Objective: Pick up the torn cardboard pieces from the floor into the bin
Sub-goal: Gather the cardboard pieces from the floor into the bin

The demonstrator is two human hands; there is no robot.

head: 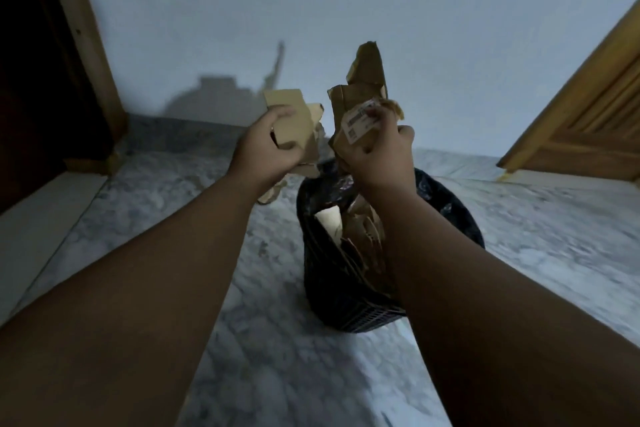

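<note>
Both my arms reach forward over a black lattice bin (360,319) lined with a black plastic bag. My left hand (265,146) grips a bundle of torn brown cardboard pieces (294,118) just left of the bin's far rim. My right hand (379,152) grips a taller torn cardboard piece (369,80) with a white printed label on it, held above the bin's mouth. Several cardboard scraps (360,229) lie inside the bin. One more brown scrap (272,192) shows on the floor beside the bin, partly hidden by my left wrist.
The floor (173,225) is grey-white marble. A pale wall (311,10) stands close behind the bin. A dark wooden door frame (86,45) rises at the left, and a wooden louvred door (588,107) stands at the right.
</note>
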